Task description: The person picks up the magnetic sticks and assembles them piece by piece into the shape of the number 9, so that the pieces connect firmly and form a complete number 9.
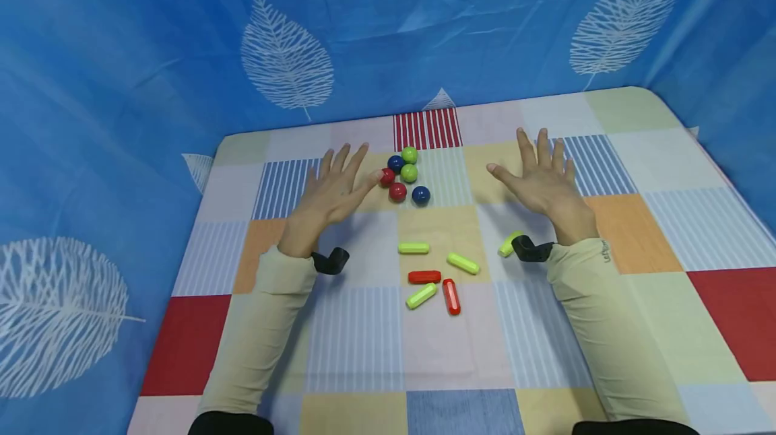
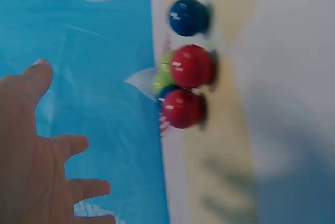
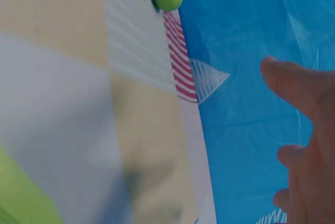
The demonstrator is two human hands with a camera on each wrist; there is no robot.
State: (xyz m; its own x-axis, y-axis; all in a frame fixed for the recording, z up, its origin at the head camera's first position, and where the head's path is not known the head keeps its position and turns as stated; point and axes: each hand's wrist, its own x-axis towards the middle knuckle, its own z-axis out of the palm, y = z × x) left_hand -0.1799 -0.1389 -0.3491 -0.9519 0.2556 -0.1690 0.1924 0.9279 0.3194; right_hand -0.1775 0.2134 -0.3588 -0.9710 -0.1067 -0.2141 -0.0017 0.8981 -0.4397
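My left hand point(image 1: 330, 196), fingers spread, hovers over the left of the table with nothing in it. Its thumb overlaps a red ball point(image 1: 386, 177) in the head view. My right hand point(image 1: 545, 182) is likewise spread and holds nothing, over the right side. Between the hands lies a cluster of glossy balls: another red ball point(image 1: 397, 192), a blue ball point(image 1: 421, 195), a second blue ball point(image 1: 396, 163), a green ball point(image 1: 409, 173) and another green ball point(image 1: 409, 155). In the left wrist view the red ball point(image 2: 191, 67) sits right of the thumb.
Nearer me lie short rods: two red, such as this red rod point(image 1: 451, 297), and several yellow-green, such as this yellow-green rod point(image 1: 463, 263). One green rod point(image 1: 508, 245) is partly behind the right wrist's camera. A patchwork cloth point(image 1: 354, 354) covers the table; blue leaf-patterned curtains point(image 1: 388, 31) surround it.
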